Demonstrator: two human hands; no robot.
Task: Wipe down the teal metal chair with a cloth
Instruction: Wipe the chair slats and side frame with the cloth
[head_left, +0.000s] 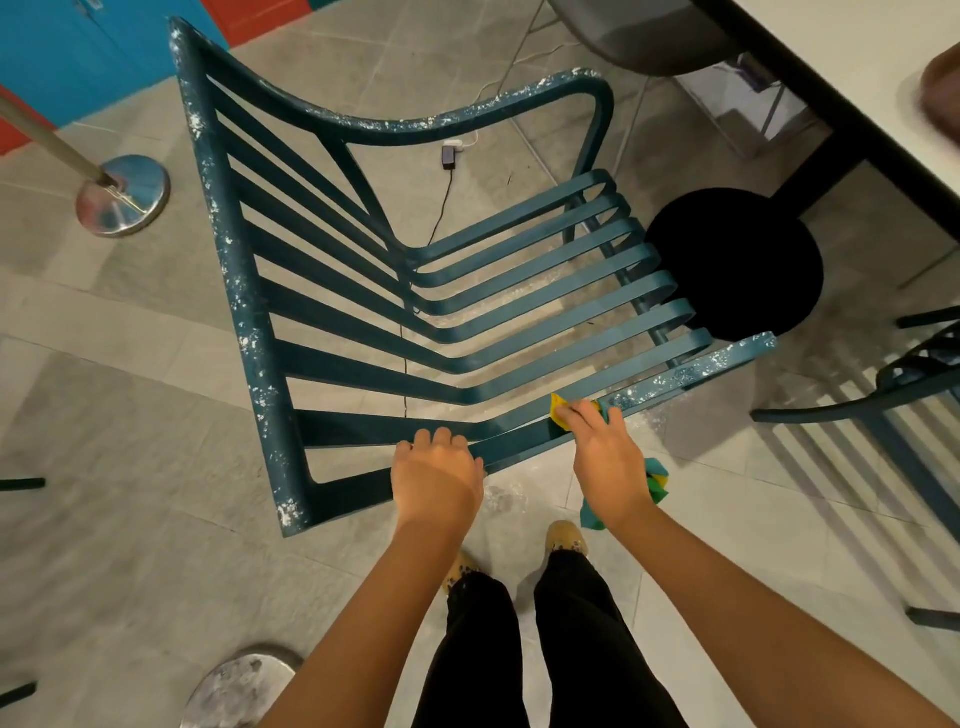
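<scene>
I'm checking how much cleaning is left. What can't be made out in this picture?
Head view:
- cloth: mostly hidden by the right hand.
- chair rail under the left hand: covered.
- Slat undersides: face away.
- Second chair: cut off by the right edge.

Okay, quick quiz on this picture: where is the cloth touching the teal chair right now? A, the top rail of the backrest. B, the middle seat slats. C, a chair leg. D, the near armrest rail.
D: the right hand presses the cloth onto the near armrest rail of the chair, with white speckles on the rail beyond the hand; the left hand grips the same rail.
</scene>
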